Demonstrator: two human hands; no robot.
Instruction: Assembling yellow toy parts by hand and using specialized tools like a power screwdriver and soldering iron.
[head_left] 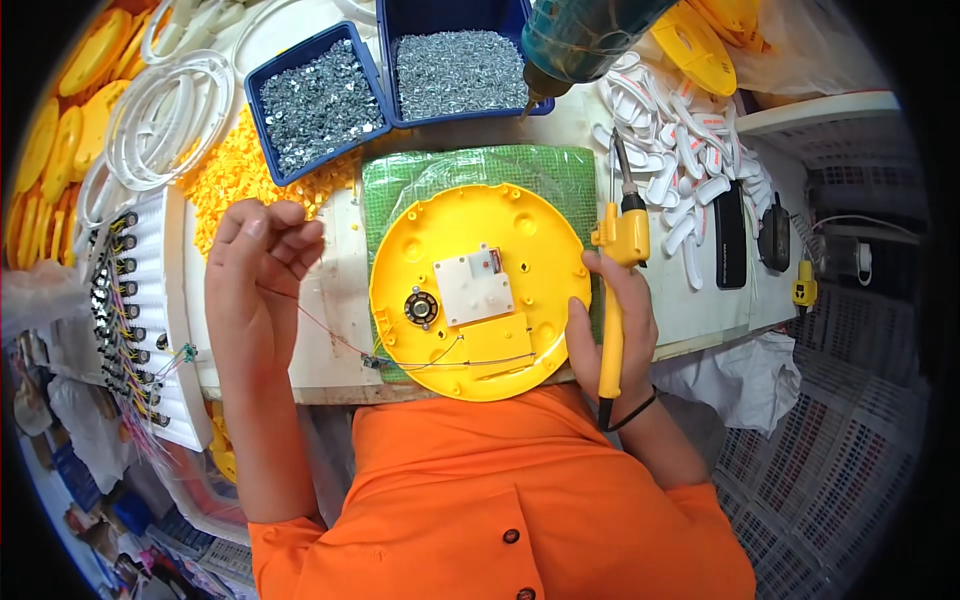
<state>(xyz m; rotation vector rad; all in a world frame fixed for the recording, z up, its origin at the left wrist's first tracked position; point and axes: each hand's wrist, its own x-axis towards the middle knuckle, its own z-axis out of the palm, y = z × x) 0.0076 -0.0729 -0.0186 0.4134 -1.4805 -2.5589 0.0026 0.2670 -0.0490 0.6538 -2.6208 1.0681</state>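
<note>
A round yellow plastic shell (pixel 400 245) lies inside-up on a green wrapped pad (pixel 385 185) before me. It carries a white gearbox-like block (pixel 462 292), a small round speaker (pixel 421 308) and a flat yellow cover (pixel 500 345). My left hand (pixel 255 250) is raised left of the shell, its fingers curled in. From it a thin red wire (pixel 325 328) runs down to a small dark part (pixel 371 361) at the shell's lower left rim. My right hand (pixel 630 310) holds a yellow soldering iron (pixel 613 345), tip pointing away; its thumb and fingertips are at the shell's right rim.
Blue bins (pixel 318 105) of small metal screws stand at the back, beside loose yellow pieces (pixel 225 185). A teal power screwdriver (pixel 575 45) hangs overhead. White curved parts (pixel 670 150) are heaped back right. Left stands a white rack (pixel 165 300) of wired speakers.
</note>
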